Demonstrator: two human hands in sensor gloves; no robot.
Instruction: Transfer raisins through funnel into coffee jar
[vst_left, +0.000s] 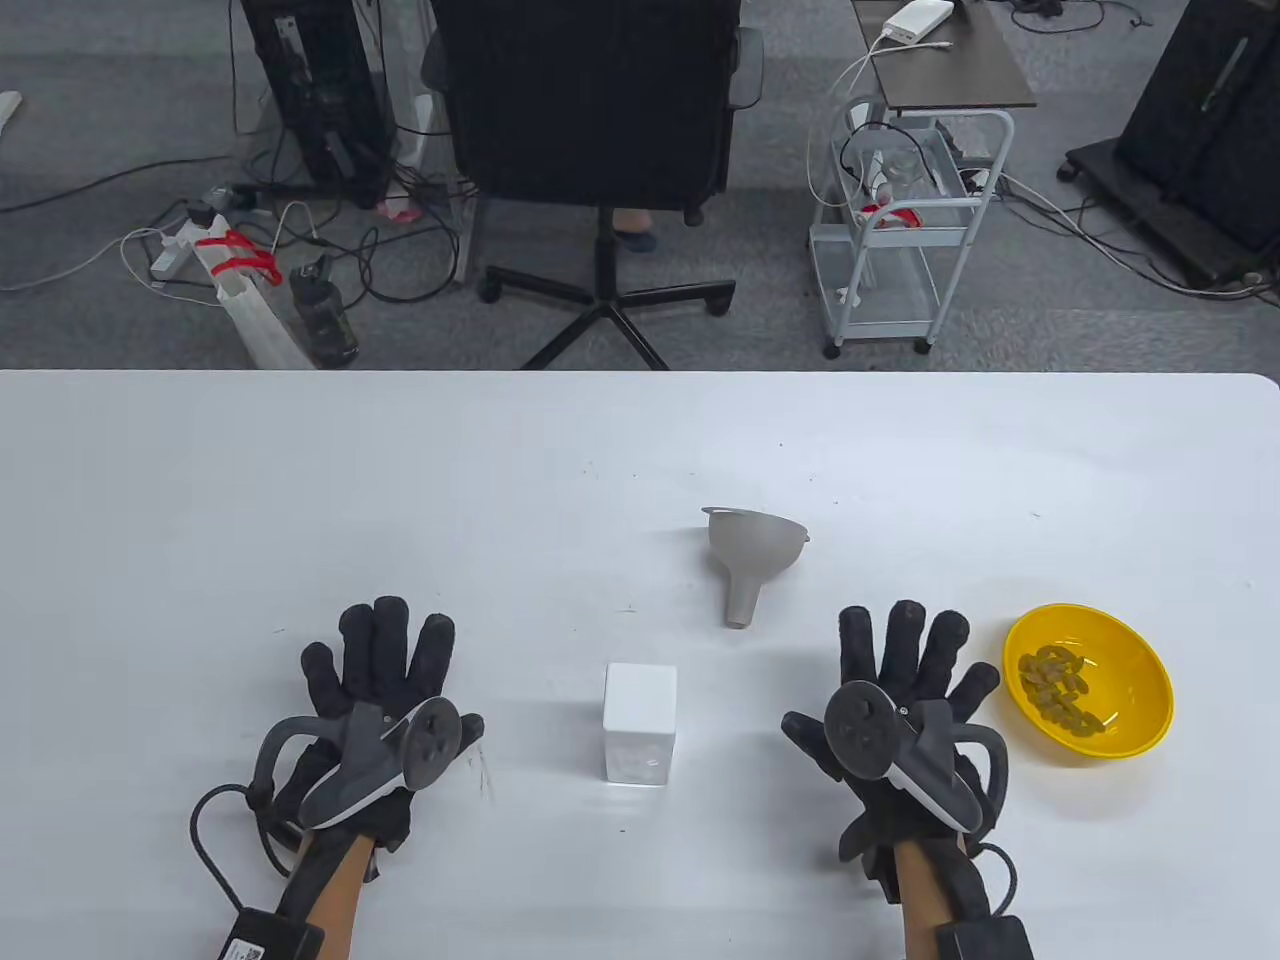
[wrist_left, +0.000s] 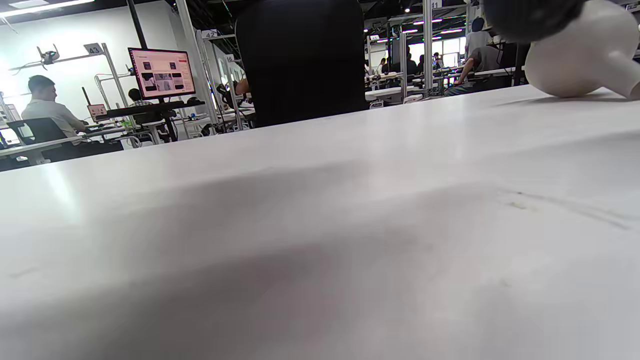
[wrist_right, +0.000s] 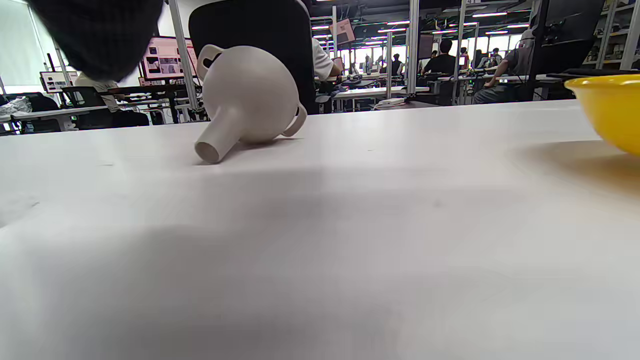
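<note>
Left hand (vst_left: 385, 690) and right hand (vst_left: 895, 690) are laid flat, fingers spread, nothing held. Funnel (vst_left: 752, 556) is seen between them, farther out; raisins (vst_left: 1062, 689) lie just right of the right hand.

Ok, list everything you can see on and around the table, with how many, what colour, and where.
funnel: one, grey, lying on its side mid-table, spout toward the person
coffee jar: one, white, square, between the hands
bowl: one, yellow, right of the right hand
raisins: a small heap, yellowish-brown, inside the bowl
table: one, white
office chair: one, black, beyond the table's far edge
wire cart: one, white, on the floor far right
left hand: one, black glove, flat on the table, fingers spread, holding nothing
right hand: one, black glove, flat, fingers spread, holding nothing
</note>
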